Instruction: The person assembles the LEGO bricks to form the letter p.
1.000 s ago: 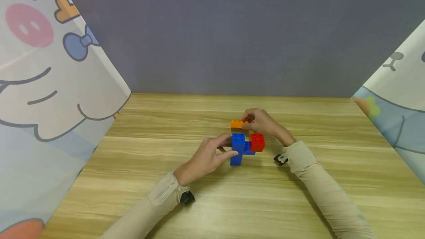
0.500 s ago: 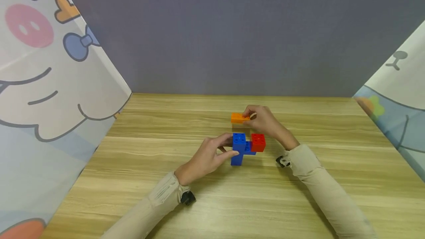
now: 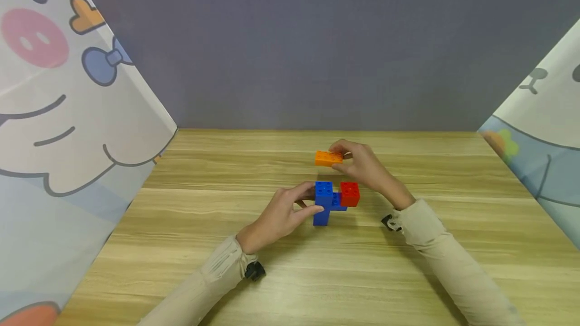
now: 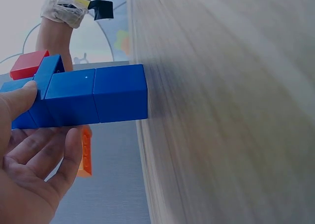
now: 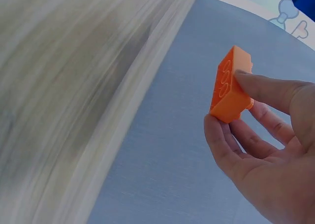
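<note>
My left hand (image 3: pixel 282 215) grips a tower of stacked blue building bricks (image 3: pixel 322 205), thumb on the near side and fingers behind. The tower stands upright on the table. A flat blue brick (image 4: pixel 48 76) juts out to the right from its upper part, and a red brick (image 3: pixel 350 194) sits on that arm's outer end. Beyond the tower, my right hand (image 3: pixel 362 165) pinches an orange brick (image 3: pixel 328 158) by its right end, between thumb and fingers. Its studs face up, and in the right wrist view the hollow underside of the orange brick (image 5: pixel 229 88) shows, held clear of the table.
The wood-grain table (image 3: pixel 226 165) runs back to a grey panel (image 3: pixel 290 54). Cartoon-printed panels (image 3: pixel 68 114) stand at the left and right sides. Small black devices (image 3: pixel 255 270) sit at both sleeve cuffs.
My right hand has raised the orange brick and carried it slightly farther from me, tilting its studded top into view. The left hand and the blue tower have stayed in place.
</note>
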{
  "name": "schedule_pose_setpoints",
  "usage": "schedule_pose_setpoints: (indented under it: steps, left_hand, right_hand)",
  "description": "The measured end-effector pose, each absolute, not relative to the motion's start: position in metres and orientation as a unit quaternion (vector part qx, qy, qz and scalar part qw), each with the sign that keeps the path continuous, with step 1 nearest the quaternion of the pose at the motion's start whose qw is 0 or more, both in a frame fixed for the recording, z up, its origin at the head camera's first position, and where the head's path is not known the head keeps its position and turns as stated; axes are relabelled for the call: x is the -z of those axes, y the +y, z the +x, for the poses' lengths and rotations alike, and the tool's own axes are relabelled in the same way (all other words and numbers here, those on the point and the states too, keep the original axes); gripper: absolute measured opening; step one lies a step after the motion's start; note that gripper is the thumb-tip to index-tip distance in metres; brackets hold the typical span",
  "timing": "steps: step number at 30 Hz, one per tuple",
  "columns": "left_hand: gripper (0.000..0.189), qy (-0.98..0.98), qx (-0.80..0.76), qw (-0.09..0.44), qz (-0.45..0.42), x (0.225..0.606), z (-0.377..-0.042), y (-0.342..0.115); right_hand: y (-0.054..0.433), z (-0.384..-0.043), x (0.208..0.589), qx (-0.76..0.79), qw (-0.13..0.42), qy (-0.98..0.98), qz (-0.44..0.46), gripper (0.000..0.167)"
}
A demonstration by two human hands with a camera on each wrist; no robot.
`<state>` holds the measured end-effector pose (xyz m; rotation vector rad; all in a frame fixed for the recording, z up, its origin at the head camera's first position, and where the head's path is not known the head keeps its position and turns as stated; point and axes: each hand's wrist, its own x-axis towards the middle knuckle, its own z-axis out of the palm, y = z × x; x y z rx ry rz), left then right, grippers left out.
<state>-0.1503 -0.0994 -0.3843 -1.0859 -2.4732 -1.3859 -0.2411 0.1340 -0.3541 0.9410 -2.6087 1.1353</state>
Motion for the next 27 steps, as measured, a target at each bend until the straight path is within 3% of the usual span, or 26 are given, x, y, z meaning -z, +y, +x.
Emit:
schedule_pose_setpoints:
  steps: [5, 27]
  left_hand:
    - [0.033, -0.816, 0.452, 0.052, -0.355, 0.384, -0.15, -0.1]
    - [0.031, -0.813, 0.454, 0.057, -0.36, 0.385, -0.15, -0.102]
  right_hand:
    - [0.134, -0.234, 0.348, -0.366, 0.072, -0.879, 0.298, 0.039]
    - [0.133, -0.206, 0.316, -0.344, 0.112, -0.873, 0.328, 0.034]
